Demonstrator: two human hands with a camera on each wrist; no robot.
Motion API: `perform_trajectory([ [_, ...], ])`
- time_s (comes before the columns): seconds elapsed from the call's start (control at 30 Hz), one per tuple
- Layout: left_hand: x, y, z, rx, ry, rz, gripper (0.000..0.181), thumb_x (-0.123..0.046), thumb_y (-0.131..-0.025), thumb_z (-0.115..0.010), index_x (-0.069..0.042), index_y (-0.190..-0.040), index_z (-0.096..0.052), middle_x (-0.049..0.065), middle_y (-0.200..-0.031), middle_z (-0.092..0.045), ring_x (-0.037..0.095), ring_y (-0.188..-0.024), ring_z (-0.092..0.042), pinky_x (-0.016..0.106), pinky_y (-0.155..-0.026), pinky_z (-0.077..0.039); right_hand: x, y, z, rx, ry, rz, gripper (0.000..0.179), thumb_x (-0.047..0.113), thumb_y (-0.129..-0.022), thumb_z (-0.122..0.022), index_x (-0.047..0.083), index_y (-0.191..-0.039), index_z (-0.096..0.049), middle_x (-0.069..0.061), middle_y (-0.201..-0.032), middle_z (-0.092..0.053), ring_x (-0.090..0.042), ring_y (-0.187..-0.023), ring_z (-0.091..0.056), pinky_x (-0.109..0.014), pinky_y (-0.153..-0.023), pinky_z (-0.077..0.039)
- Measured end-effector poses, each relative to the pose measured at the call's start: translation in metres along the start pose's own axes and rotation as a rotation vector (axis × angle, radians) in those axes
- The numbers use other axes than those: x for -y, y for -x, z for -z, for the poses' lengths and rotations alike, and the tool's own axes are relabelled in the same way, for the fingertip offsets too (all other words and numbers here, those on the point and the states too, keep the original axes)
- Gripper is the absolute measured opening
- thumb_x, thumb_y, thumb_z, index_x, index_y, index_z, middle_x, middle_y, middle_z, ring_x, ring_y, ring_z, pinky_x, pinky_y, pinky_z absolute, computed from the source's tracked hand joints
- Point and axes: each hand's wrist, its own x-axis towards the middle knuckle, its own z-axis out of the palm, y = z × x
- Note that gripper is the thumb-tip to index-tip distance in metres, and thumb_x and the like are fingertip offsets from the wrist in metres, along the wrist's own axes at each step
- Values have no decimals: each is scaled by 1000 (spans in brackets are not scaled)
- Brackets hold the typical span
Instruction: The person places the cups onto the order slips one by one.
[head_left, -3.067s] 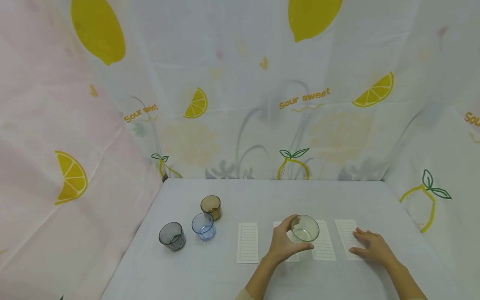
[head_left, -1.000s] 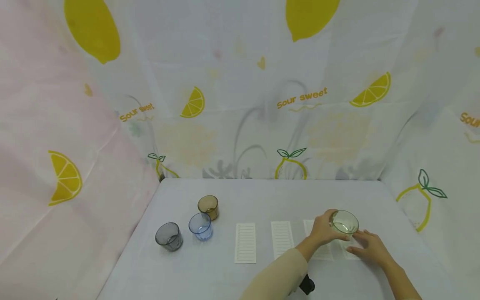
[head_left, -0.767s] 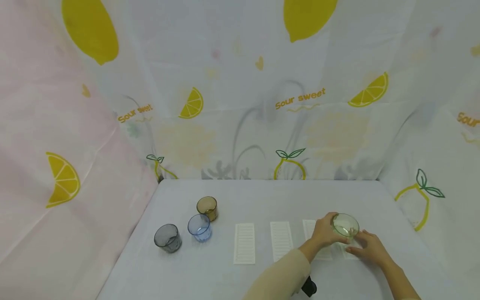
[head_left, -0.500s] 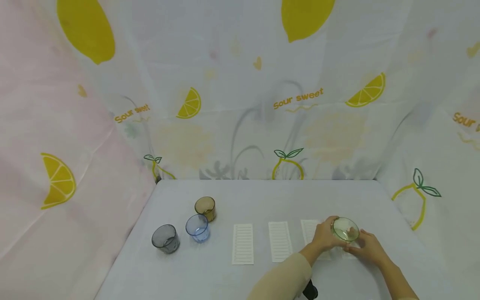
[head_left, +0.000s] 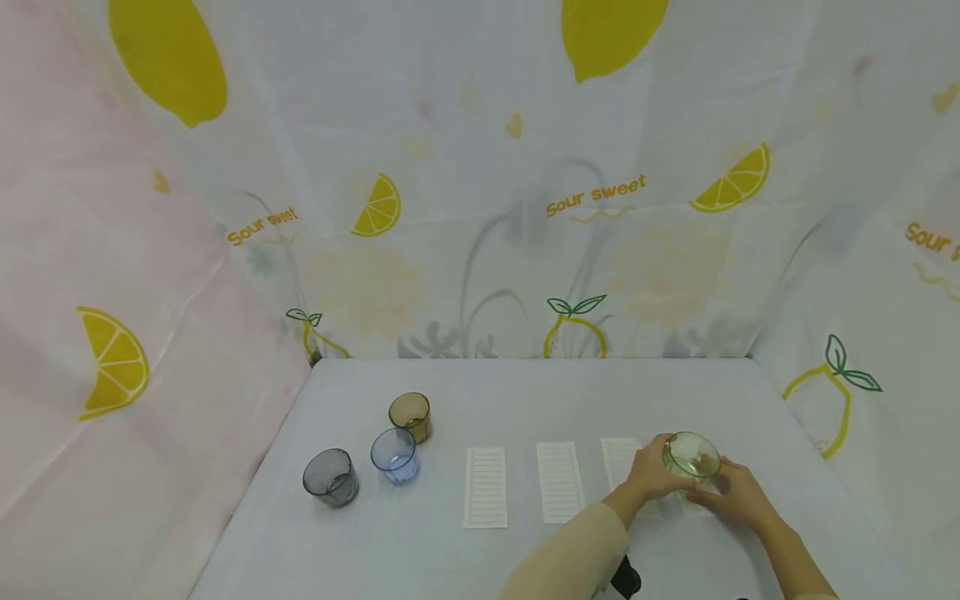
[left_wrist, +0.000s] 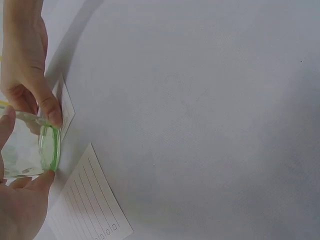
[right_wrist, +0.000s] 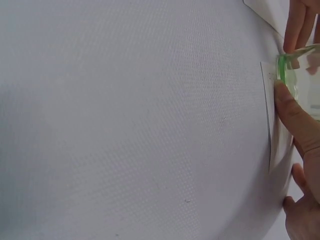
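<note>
A pale green glass cup [head_left: 692, 456] is held upright over the rightmost lined paper card [head_left: 696, 505] on the table. My left hand [head_left: 651, 473] grips its left side, with the thumb at the front. On the other side, my right hand [head_left: 738, 496] holds the cup low down between thumb and fingers. In the left wrist view the right thumb presses near the green base of the cup [left_wrist: 30, 145], and the left hand [left_wrist: 22, 207] grips from below. The right wrist view catches the cup [right_wrist: 306, 82] only partly. Whether its base touches the card cannot be told.
At the left stand a grey glass cup [head_left: 332, 478], a blue glass cup [head_left: 395, 456] and an amber glass cup [head_left: 411, 417]. More lined cards lie in a row, including a left one [head_left: 486, 488] and a middle one [head_left: 560, 483]. Lemon-printed cloth [head_left: 480, 183] surrounds the table.
My left hand has carried the green glass cup rightward from above the middle cards to the rightmost card, then lowered it slightly. My right hand, formerly on that card, now holds the cup too.
</note>
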Motion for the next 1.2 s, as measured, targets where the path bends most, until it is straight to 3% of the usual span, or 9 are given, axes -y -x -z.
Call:
perform_trajectory([
  [0.2, -1, -2, -1, 48, 13, -15, 68, -14, -67, -84, -12, -128, -53, 1, -120, -63, 11, -107, -58, 20, -89, -45, -1, -1, -1, -10, 11, 9, 58, 13, -63, -84, -14, -108, -60, -40, -110, -55, -59, -101, -50, -68, -85, -39],
  [0.33, -3, -2, 1, 121, -68, -16, 74, -15, -72, -81, -12, -136, -45, 2, -129, -58, 15, -114, -56, 21, -93, -45, -3, 1, -2, -32, -2, 26, 60, 15, -63, -84, -14, -109, -59, -41, -108, -55, -60, -100, -50, -69, -84, -38],
  [0.37, -4, -2, 1, 138, -92, -13, 76, -15, -73, -80, -13, -139, -42, 2, -131, -56, 16, -115, -55, 21, -94, -44, -4, 2, -2, -48, -1, 25, 59, 15, -63, -84, -12, -109, -60, -40, -108, -56, -58, -101, -52, -64, -92, -38],
  [0.47, -5, 0, 2, 170, -126, 19, 83, -16, -73, -79, -12, -143, -35, 6, -134, -54, 21, -117, -55, 23, -95, -45, -5, 3, -1, -54, -2, 29, 58, 17, -63, -83, -12, -108, -60, -41, -109, -54, -60, -101, -49, -67, -92, -36],
  [0.7, -5, 7, 3, 137, -155, 70, 84, -21, -74, -78, -9, -144, -33, 12, -125, -60, 22, -112, -59, 25, -92, -48, 1, 1, 1, -10, -26, -12, 58, 15, -63, -84, -13, -108, -60, -40, -112, -54, -62, -105, -45, -71, -85, -35],
  [0.93, 6, 9, 11, 154, -158, -2, 60, -19, -81, -69, -11, -137, -47, 3, -128, -59, 15, -119, -54, 24, -99, -42, 0, 0, 1, -4, -7, -10, 57, 11, -61, -84, -14, -107, -60, -40, -113, -53, -62, -105, -45, -71, -86, -35],
  [1.1, 7, 11, 13, 180, -120, -49, 59, -19, -79, -68, -9, -134, -50, 3, -126, -60, 16, -118, -54, 26, -98, -43, 0, 0, 2, 10, -4, -23, 59, 10, -62, -83, -15, -109, -58, -43, -114, -50, -63, -105, -44, -71, -86, -35],
  [1.2, 7, 12, 11, 181, -71, -33, 61, -17, -77, -68, -10, -134, -49, 3, -127, -59, 15, -116, -54, 24, -96, -44, 1, 0, 2, 19, -9, -36, 60, 11, -63, -83, -16, -111, -58, -43, -115, -49, -63, -106, -43, -71, -86, -35],
])
